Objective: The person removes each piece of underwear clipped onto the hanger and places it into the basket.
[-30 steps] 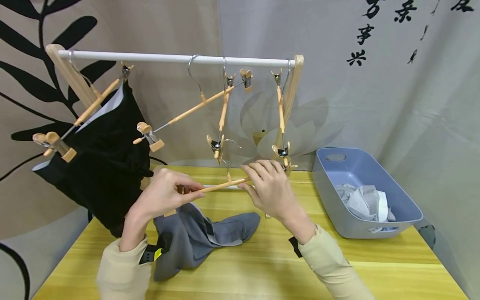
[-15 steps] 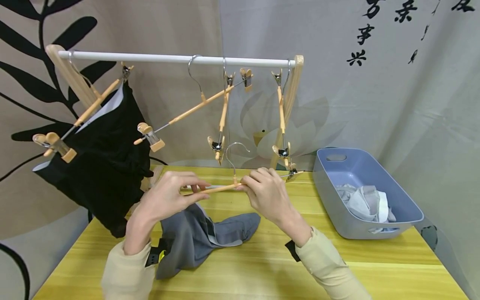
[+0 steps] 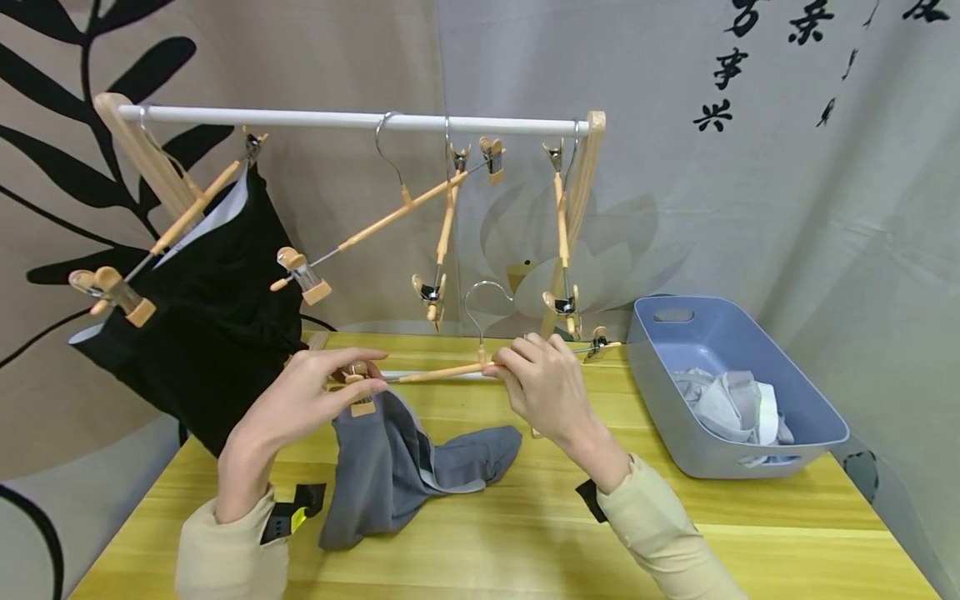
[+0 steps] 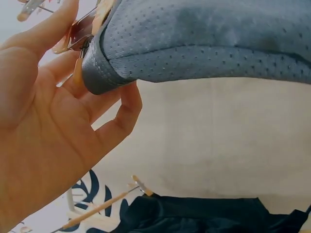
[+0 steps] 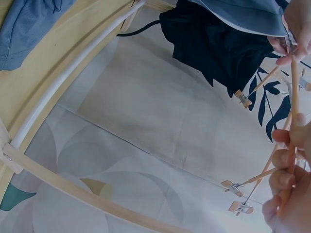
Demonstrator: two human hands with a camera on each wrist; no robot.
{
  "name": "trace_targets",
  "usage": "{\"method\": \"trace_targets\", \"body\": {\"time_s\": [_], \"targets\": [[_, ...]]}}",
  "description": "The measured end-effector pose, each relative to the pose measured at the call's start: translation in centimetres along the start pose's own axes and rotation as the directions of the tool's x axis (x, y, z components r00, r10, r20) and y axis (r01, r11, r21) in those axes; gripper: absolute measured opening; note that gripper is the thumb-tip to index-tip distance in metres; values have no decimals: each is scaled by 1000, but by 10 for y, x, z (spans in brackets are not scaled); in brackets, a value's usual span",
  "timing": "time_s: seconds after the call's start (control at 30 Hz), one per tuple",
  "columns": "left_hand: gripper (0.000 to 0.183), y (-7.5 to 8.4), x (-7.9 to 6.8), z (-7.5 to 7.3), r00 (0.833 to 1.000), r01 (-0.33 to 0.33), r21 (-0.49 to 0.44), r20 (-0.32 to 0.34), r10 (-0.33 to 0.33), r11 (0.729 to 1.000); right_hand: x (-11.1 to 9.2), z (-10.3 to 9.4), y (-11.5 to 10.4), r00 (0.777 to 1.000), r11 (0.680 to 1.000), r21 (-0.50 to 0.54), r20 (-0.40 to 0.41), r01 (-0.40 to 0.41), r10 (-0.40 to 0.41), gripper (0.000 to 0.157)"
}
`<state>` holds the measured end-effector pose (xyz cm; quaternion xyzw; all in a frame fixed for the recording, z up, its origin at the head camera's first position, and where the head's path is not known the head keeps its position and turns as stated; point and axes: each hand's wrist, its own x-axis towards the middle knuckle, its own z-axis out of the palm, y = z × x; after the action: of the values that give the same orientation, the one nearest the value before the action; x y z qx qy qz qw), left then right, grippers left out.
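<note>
A wooden clip hanger (image 3: 442, 372) with a metal hook lies level above the table. My right hand (image 3: 543, 383) grips its bar just right of the hook. At the bar's left end, my left hand (image 3: 300, 400) pinches a clip (image 3: 363, 408) between thumb and fingers. A corner of a grey perforated garment (image 4: 194, 48) sits in that clip, and the garment (image 3: 390, 475) hangs down onto the table. The clip at the hanger's right end (image 3: 597, 342) carries nothing. The left fingertips are partly hidden behind the garment in the left wrist view.
A rack with a white rail (image 3: 337, 119) stands behind, bearing several clip hangers. A black garment (image 3: 225, 325) hangs at its left end. On the right of the wooden table (image 3: 675, 542) stands a blue-grey basket (image 3: 660, 417) with light grey cloth (image 3: 727, 404) inside.
My left hand has slid left along the hanger from the bar to the clip. The hanger has shifted to the right, and its hook has come up into fuller view. The right hand keeps its grip.
</note>
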<state>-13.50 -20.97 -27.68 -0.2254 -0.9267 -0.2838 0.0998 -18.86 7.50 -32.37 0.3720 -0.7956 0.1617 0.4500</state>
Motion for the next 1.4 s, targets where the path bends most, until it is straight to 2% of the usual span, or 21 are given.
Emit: {"method": "trace_targets", "body": {"time_s": [0.17, 0.3, 0.5, 0.7, 1.4], "targets": [[35, 1, -3, -1, 999, 34, -6, 24, -34, 999, 0, -1, 0, 1000, 1000, 0, -8, -4, 4, 47], [27, 2, -3, 1, 999, 46, -29, 22, -45, 999, -1, -1, 0, 1000, 1000, -1, -17, -7, 7, 47], [13, 5, -3, 6, 994, 105, -69, -32, -107, 992, -2, -2, 1, 999, 1000, -7, -40, -6, 5, 47], [10, 8, -4, 8, 985, 147, -112, -73, -156, 983, -2, -3, 1, 999, 1000, -9, -46, -11, 11, 46], [5, 12, -5, 9, 984, 126, -102, -116, -138, 987, -2, -3, 1, 999, 1000, -4, -39, -16, 16, 46]]}}
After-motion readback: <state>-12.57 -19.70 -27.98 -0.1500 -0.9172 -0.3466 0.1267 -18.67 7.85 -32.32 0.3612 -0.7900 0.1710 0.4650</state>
